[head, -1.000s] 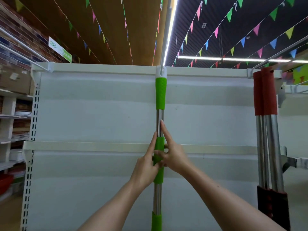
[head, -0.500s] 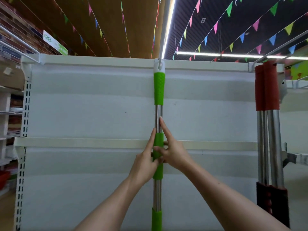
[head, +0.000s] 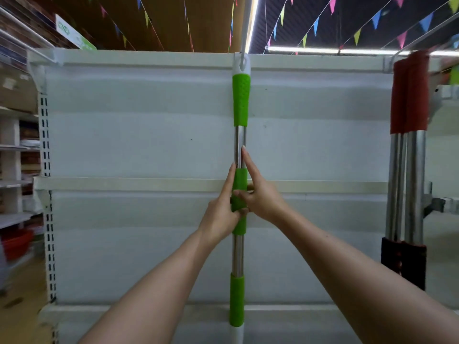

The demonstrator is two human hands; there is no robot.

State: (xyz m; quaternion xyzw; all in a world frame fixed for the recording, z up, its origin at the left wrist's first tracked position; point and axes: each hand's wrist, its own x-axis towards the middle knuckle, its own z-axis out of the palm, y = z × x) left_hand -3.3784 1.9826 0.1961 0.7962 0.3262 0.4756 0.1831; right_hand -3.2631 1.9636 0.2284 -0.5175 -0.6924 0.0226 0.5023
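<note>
Up against the white shelf back (head: 149, 145), the green and steel pole (head: 239, 145) looks pretty much hung, its top loop (head: 241, 65) up at the rail (head: 245, 26), so I'd say what's left is letting go. Left hand (head: 219, 216) and right hand (head: 263, 198) both pinch the middle green sleeve (head: 240, 178), each forefinger laid straight up the pole, thumbs across the front, so the pole sits between the fingers. Red-handled poles (head: 409, 95) hang well off to the right

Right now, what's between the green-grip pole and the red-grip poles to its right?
In the head view, the white back panel and its horizontal rail lie there; the right hand reaches across to the green-grip pole.
</note>
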